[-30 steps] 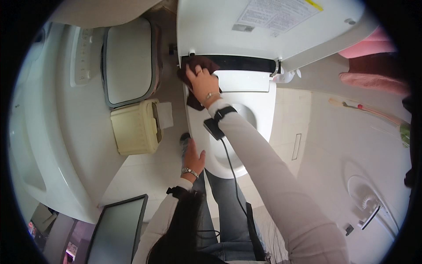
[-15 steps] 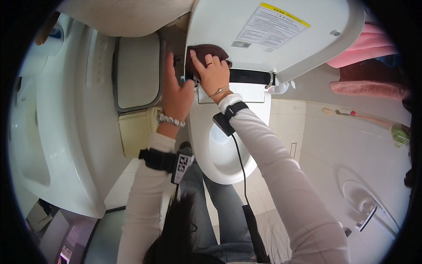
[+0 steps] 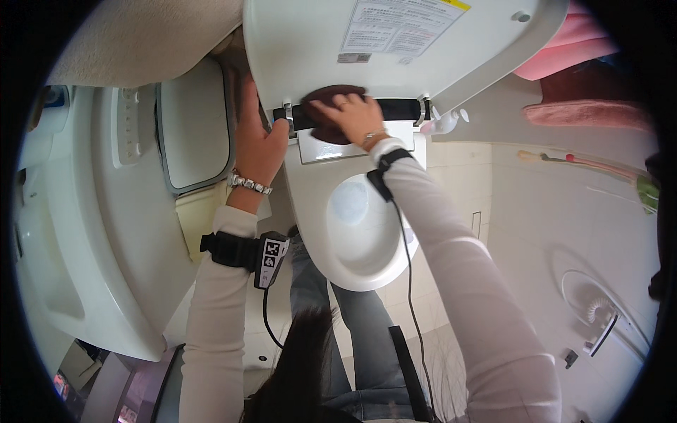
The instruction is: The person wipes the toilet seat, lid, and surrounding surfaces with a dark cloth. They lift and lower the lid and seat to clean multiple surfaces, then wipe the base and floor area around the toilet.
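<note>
A dark brown cloth (image 3: 319, 104) lies across the black hinge strip (image 3: 400, 109) at the base of the raised toilet lid (image 3: 462, 60). My right hand (image 3: 355, 116) presses on the cloth from above, its fingers curled over it. Part of the cloth hangs down onto the shiny panel behind the toilet bowl (image 3: 405, 262). At the lid's left edge is my left hand (image 3: 257, 151), index finger stretched upward and thumb apart near the left hinge. Whether it touches the lid I cannot tell.
On the left stand a white washbasin (image 3: 99, 233) and a grey-rimmed bin (image 3: 194, 127). Pink towels (image 3: 575, 46) hang at the right, near a small pump bottle (image 3: 443, 125). A shower hose (image 3: 599, 310) hangs at the lower right. Cables run from both wrists.
The right hand and the cloth have moved right and down, from the lid's left edge onto the hinge strip. The left hand stays by the lid's left edge. The whole view has shifted.
</note>
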Tool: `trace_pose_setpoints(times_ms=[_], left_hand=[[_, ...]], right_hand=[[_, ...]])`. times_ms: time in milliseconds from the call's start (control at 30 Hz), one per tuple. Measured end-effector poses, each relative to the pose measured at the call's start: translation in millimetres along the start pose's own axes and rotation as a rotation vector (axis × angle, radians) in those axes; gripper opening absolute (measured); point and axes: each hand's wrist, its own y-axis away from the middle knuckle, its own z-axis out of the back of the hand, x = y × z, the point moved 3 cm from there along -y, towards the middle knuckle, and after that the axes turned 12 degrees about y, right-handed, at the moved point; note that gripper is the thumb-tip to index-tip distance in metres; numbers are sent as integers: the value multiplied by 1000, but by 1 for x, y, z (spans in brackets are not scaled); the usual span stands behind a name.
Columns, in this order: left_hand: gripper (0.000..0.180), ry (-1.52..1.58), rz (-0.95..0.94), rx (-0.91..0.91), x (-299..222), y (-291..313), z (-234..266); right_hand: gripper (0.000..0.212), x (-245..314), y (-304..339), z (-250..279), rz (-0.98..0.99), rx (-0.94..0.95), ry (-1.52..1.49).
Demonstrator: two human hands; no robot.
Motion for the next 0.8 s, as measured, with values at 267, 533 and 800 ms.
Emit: trace_pose_setpoints(times_ms=[267, 533, 800], left_hand=[[78, 113, 114, 75, -1, 2, 8], [77, 53, 49, 91, 6, 3, 7], [75, 179, 159, 82, 7, 7, 6]], right_hand=[[51, -44, 45, -20, -204, 115, 63], [49, 54, -15, -12, -93, 39, -63], [51, -8, 28, -24, -232, 132, 65]])
